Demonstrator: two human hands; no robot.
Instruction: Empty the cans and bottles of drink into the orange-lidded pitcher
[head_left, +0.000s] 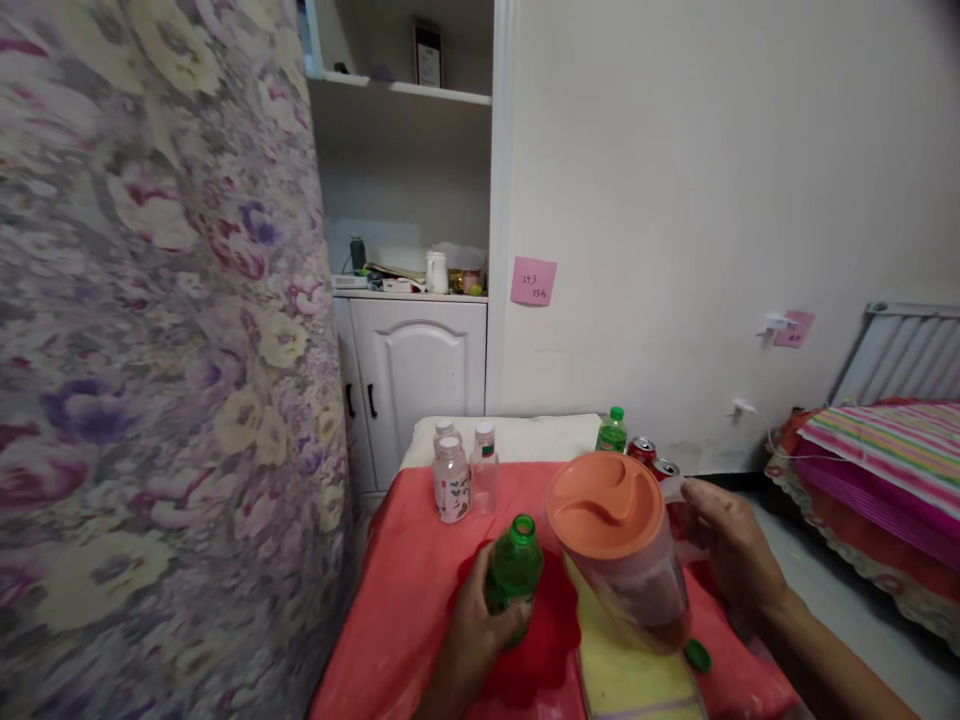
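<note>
My left hand (480, 625) is wrapped round an uncapped green bottle (517, 558), held tilted slightly over a red scalloped tray (559, 640). Fingers of my right hand (731, 545) close on the handle of a clear plastic pitcher (637, 590) with an orange lid (609, 505). The pitcher leans toward the bottle, and some liquid shows low inside it. Its lid is apart from the bottle's mouth. Beneath the pitcher lies a yellow cloth (626, 670). A green bottle cap (697, 656) rests on the table just right of the pitcher's base.
Clear bottles with white caps, one a patterned bottle (451, 485), stand at the table's back left. Behind the pitcher are a capped green bottle (613, 432) and red cans (642, 450). A floral curtain (172, 380) hangs left; a bed (885, 480) stands right.
</note>
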